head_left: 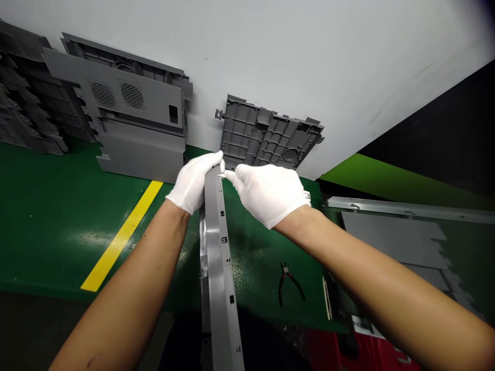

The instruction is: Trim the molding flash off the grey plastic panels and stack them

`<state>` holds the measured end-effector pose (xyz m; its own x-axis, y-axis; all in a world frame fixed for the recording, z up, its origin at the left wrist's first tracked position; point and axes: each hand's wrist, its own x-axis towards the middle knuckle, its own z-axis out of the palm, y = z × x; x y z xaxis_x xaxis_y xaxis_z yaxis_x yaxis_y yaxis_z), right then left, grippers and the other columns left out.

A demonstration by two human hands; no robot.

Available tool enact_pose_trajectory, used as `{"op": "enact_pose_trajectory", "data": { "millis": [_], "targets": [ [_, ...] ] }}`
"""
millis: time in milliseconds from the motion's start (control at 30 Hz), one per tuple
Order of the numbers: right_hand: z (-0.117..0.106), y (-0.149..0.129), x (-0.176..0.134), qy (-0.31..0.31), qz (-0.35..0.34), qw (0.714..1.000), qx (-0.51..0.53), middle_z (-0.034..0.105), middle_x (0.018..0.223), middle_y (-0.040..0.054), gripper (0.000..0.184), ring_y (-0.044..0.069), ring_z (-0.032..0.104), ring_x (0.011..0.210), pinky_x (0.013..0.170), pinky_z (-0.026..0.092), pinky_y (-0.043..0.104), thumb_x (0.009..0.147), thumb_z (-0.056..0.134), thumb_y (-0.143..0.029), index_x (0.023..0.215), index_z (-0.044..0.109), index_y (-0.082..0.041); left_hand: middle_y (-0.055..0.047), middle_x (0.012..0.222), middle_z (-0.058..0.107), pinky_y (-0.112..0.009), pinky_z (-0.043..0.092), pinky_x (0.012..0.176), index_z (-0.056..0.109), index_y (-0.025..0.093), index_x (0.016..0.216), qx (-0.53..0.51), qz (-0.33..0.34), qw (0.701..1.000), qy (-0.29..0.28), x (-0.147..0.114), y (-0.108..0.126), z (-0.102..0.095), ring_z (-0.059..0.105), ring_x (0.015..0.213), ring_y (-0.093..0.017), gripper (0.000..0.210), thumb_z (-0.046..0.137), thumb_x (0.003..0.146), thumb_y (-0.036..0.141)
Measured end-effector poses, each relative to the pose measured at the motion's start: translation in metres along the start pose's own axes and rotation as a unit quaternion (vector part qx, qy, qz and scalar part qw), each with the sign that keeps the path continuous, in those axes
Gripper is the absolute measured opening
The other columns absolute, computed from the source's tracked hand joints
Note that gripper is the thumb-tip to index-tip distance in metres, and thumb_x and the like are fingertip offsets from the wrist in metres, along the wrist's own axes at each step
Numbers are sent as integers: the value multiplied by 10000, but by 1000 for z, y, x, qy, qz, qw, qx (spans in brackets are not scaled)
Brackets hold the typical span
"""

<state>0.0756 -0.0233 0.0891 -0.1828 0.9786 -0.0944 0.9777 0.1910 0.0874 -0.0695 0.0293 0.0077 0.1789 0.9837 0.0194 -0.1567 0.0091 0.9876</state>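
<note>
A long grey plastic panel (216, 257) stands on its narrow edge, running from the bench toward my body, with small slots along its side. My left hand (191, 180), in a white glove, is closed round its far end, with the thumb and fingers near the top corner. My right hand (270, 190), also gloved in white, is closed round a slim knife (307, 196). Its thin pointed tip meets or nearly meets the panel's edge near the left fingertips. Most of the knife is hidden inside the right glove.
A dark grey ribbed panel (266, 134) leans on the white wall. More grey panels (143, 149) stand at left. Cutting pliers (286, 283) and thin sticks (327, 298) lie on the green bench (46, 206), marked with yellow tape (124, 234). A conveyor with a metal rail (386, 206) is at right.
</note>
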Motion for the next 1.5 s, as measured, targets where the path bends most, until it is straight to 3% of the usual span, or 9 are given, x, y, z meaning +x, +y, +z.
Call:
{"op": "enact_pose_trajectory", "data": {
  "millis": [200, 433, 1000, 1500],
  "targets": [
    [-2, -5, -4, -2, 23, 999, -33, 749, 860, 114, 633, 253, 717, 791, 736, 508, 368, 1056, 168, -568, 1124, 675, -194, -11, 691, 575, -308, 377, 587, 622, 207, 655, -22, -5, 1000, -6, 0, -1, 1, 489, 626, -159, 314, 616, 888, 417],
    [-4, -4, -4, 12, -7, 999, -46, 737, 805, 108, 516, 266, 725, 819, 766, 507, 390, 1055, 305, -520, 1102, 695, -185, -14, 669, 560, -348, 312, 587, 611, 227, 622, -24, -19, 999, -14, -1, 1, 2, 439, 617, -168, 341, 618, 880, 451],
    [-6, -7, -8, -5, -15, 1000, -21, 732, 827, 122, 426, 278, 728, 843, 761, 492, 363, 1002, 492, -510, 1121, 699, -157, -12, 649, 509, -275, 313, 554, 533, 167, 646, -23, -17, 999, -17, 0, 4, 3, 438, 593, -113, 331, 562, 930, 336],
    [-1, -6, -16, 7, -18, 1000, -10, 708, 757, 112, 443, 273, 712, 792, 734, 480, 377, 1045, 379, -475, 1067, 699, -170, -17, 664, 522, -268, 343, 570, 556, 160, 658, -22, 4, 999, -38, 3, -3, 0, 467, 596, -117, 332, 566, 934, 345]
  ]
}}
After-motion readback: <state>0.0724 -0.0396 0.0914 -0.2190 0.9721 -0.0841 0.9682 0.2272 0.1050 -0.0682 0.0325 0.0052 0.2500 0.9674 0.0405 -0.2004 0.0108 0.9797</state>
